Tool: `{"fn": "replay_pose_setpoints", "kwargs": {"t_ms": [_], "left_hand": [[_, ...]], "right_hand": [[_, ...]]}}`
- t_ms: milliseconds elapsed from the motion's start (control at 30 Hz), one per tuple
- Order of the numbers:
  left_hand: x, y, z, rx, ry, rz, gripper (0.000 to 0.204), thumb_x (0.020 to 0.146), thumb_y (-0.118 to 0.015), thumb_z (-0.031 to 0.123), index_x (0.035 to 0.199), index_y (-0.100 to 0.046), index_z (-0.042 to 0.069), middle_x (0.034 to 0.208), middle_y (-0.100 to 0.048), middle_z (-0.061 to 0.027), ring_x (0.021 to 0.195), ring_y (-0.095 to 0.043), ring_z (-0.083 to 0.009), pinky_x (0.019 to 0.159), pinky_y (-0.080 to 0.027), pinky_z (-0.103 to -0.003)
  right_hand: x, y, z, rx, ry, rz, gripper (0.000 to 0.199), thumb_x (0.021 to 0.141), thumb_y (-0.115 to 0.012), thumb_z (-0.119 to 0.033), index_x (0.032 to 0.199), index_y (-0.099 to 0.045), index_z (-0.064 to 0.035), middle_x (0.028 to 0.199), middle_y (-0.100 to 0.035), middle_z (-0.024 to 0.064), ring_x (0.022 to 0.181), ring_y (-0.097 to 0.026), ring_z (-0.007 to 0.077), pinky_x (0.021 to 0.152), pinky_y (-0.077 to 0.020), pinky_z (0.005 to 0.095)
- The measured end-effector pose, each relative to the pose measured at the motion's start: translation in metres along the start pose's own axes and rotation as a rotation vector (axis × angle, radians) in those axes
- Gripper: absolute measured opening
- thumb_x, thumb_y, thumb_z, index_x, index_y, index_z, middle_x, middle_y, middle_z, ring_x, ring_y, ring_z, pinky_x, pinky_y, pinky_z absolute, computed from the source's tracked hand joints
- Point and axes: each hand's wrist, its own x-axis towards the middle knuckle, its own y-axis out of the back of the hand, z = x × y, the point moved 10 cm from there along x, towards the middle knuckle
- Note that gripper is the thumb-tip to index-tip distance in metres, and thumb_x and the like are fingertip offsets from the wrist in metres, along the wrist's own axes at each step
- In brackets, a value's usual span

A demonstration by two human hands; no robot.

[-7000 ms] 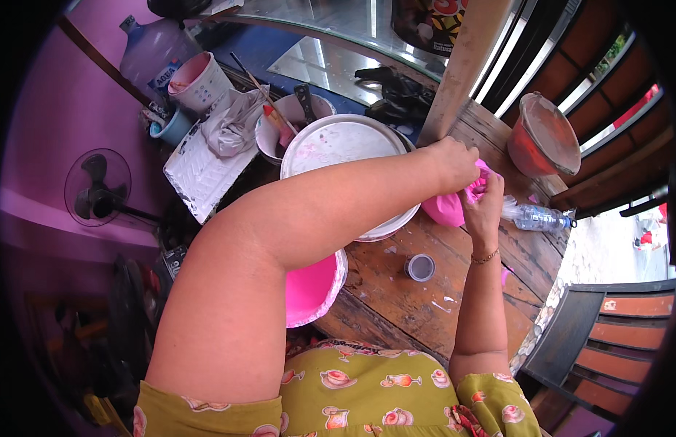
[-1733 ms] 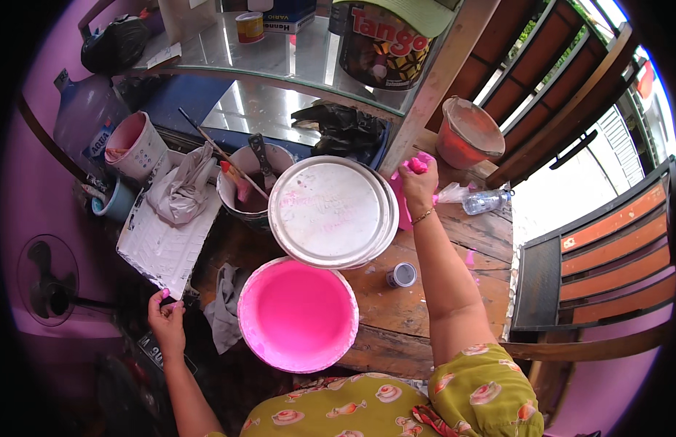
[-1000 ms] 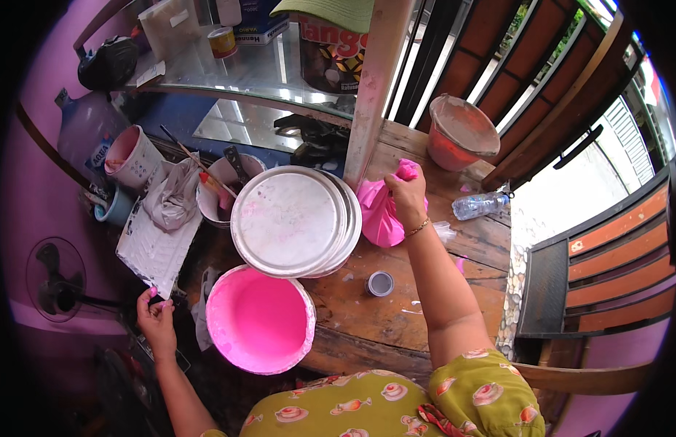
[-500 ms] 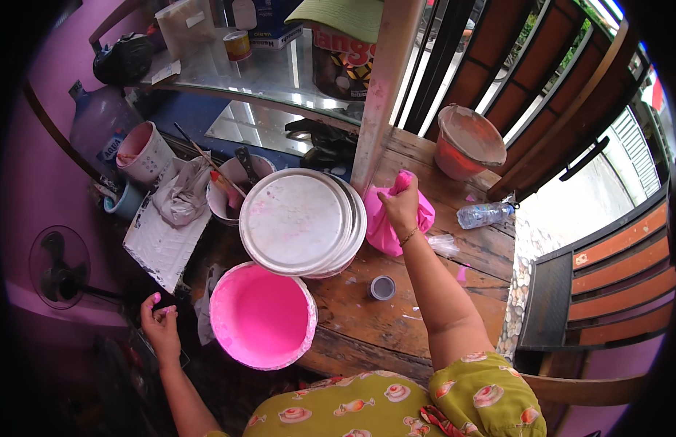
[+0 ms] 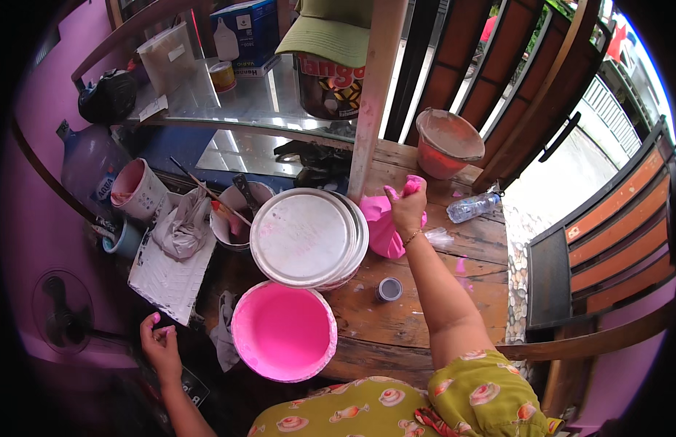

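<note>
My right hand (image 5: 408,209) is closed around the gathered neck of a bright pink plastic bag (image 5: 382,227), which rests on the wooden table. Pink colour marks its thumb and shows above the fist. My left hand (image 5: 161,349) hangs at the lower left, empty, with pink-stained fingers loosely bent and apart. Between my arms, a white-rimmed bucket (image 5: 283,336) has a bright pink inside. Just behind it, stacked whitish lids (image 5: 303,237) cover another bucket. A small cup of greyish-purple stuff (image 5: 389,289) stands on the table by my right forearm.
Left of the lids are a tub holding brushes (image 5: 239,211) and a paint-smeared white tray (image 5: 170,269) with a crumpled bag. A plastic bottle (image 5: 474,207) lies near a reddish bucket (image 5: 448,143) at right. Glass shelves (image 5: 258,105) stand behind; a fan (image 5: 65,309) is at left.
The view has shifted, so the pink bucket now appears lower and farther right. My right hand keeps its grip on the bag's neck; my left hand looks much the same.
</note>
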Motion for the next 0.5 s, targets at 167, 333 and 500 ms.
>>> {"fn": "replay_pose_setpoints", "kwargs": {"t_ms": [167, 333, 500], "left_hand": [[0.014, 0.005, 0.003, -0.049, -0.026, -0.028, 0.036, 0.08, -0.054, -0.01, 0.114, -0.047, -0.001, 0.112, -0.05, -0.0051, 0.078, -0.053, -0.0079, 0.072, -0.045, -0.022], [0.002, -0.012, 0.109, -0.023, -0.295, 0.068, 0.036, 0.08, -0.052, -0.011, 0.114, -0.046, -0.002, 0.112, -0.05, -0.0085, 0.083, -0.054, -0.011, 0.079, -0.045, -0.024], [-0.017, -0.088, 0.263, -0.105, -0.552, -0.368, 0.035, 0.074, -0.056, -0.007, 0.108, -0.05, -0.003, 0.106, -0.053, -0.0136, 0.082, -0.057, -0.0158, 0.077, -0.047, -0.027]], "right_hand": [[-0.01, 0.006, -0.006, 0.016, -0.053, -0.023, 0.058, 0.065, -0.081, -0.011, 0.108, -0.044, -0.0019, 0.077, -0.05, 0.0026, 0.068, -0.048, 0.0145, 0.067, -0.0452, 0.0287], [-0.01, 0.006, -0.006, -0.042, -0.001, -0.011, 0.058, 0.065, -0.079, -0.007, 0.11, -0.043, -0.001, 0.079, -0.05, 0.0027, 0.068, -0.048, 0.0139, 0.067, -0.0452, 0.028], [-0.022, 0.005, 0.014, 0.067, -0.144, -0.083, 0.059, 0.062, -0.083, -0.01, 0.109, -0.047, -0.0038, 0.077, -0.047, -0.0005, 0.068, -0.044, 0.0113, 0.064, -0.043, 0.0262]]}}
